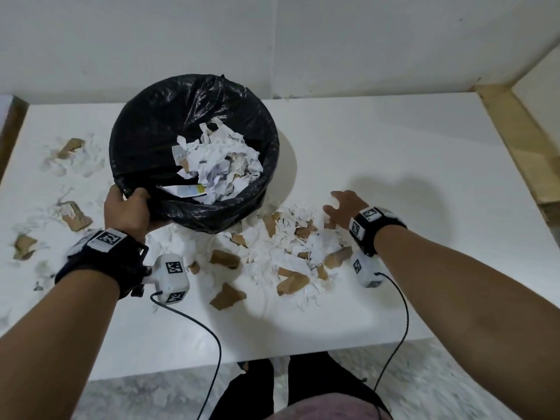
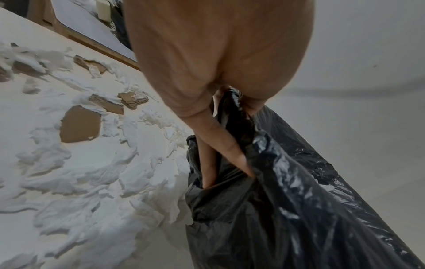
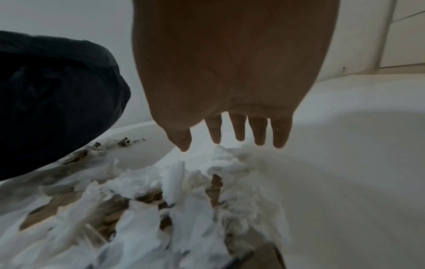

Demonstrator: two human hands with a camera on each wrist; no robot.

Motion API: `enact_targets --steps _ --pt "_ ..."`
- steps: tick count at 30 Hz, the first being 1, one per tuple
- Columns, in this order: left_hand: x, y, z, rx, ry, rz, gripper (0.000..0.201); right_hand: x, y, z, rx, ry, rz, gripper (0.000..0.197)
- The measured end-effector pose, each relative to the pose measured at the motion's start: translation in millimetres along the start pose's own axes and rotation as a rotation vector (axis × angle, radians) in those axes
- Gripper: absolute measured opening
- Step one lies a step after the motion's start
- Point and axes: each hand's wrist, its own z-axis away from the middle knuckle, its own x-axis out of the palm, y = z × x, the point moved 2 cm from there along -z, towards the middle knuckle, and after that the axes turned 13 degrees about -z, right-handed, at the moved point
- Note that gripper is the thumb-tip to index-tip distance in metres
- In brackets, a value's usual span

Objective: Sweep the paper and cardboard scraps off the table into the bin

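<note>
Left hand (image 1: 127, 212): I am gripping the bin (image 1: 194, 153) rim, tilting it toward scraps (image 1: 291, 250); right hand (image 1: 345, 207) fingers spread, raking.

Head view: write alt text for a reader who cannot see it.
A person's left hand grips the rim of a black-bagged bin standing on a white table, already part full of torn paper. The open right hand reaches over a pile of paper and cardboard scraps beside the bin; more scraps lie at left.

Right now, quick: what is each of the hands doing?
Left hand: grips the bin at its bag-lined rim.
Right hand: open, fingers spread over the scraps, holding nothing.
</note>
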Motion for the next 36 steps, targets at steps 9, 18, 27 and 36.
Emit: enact_targets --steps 9,18,27,36 --pt "-8 -15 5 -0.027 -0.029 -0.013 0.019 46 -25 51 -0.058 -0.096 0.022 0.042" --pt "-24 -9 22 -0.021 -0.044 -0.046 0.028 -14 -73 68 -0.031 -0.082 0.043 0.056" --pt "-58 -7 82 -0.042 0.084 -0.021 0.031 -50 -89 89 -0.145 -0.073 0.175 0.06" --pt "-51 -78 215 -0.138 0.288 0.21 0.027 -63 -59 134 -0.36 -0.142 0.299 0.054"
